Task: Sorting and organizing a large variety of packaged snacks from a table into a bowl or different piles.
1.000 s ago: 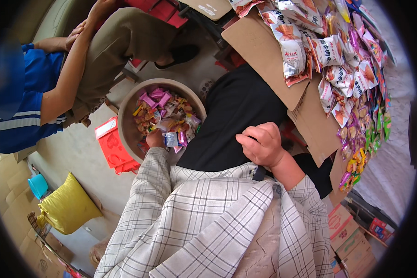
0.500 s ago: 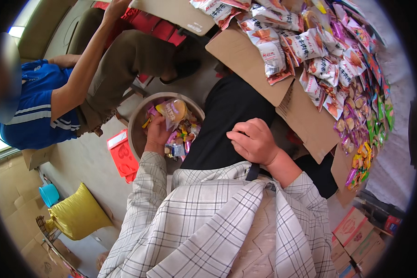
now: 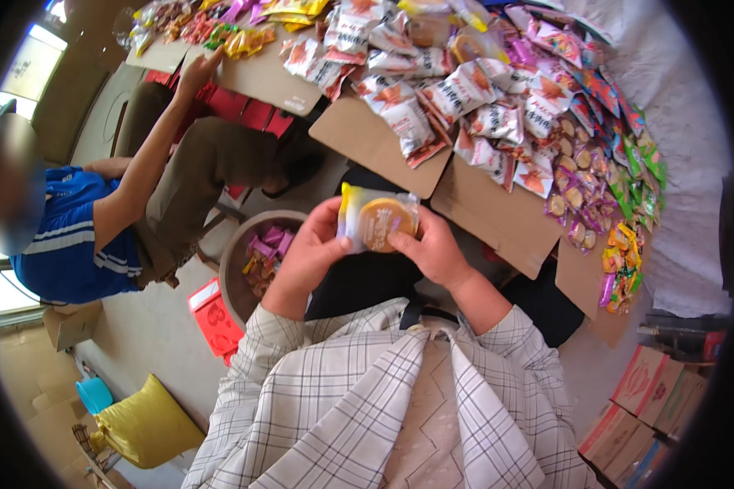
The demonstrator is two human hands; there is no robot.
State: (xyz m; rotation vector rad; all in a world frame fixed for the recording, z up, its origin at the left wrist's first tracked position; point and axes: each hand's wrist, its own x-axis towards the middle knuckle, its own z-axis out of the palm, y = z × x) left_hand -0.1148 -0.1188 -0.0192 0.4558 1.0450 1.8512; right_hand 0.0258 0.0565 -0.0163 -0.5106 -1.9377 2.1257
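Observation:
A round golden-brown biscuit in a clear wrapper [image 3: 379, 222] with yellow and purple at one end is held between both hands above my lap. My left hand [image 3: 311, 246] pinches the wrapper's yellow end. On the other side, my right hand [image 3: 439, 251] grips it, the thumb pressed on the front. Below and left of my left hand stands a round basin [image 3: 231, 259] with small wrapped sweets [image 3: 263, 259] inside; my left forearm hides part of it.
Cardboard flaps [image 3: 497, 220] edge a table heaped with white-and-red snack packets [image 3: 400, 114], purple-wrapped sweets [image 3: 575, 175] and green packets. A person in a blue shirt [image 3: 65, 216] sits at left, one hand [image 3: 197, 72] at the table. A red box [image 3: 214, 318] and yellow sack [image 3: 151, 424] lie on the floor.
My left hand has come up out of the basin with the wrapped biscuit, moving right. My right hand has moved slightly left and taken hold of it too. The view has shifted.

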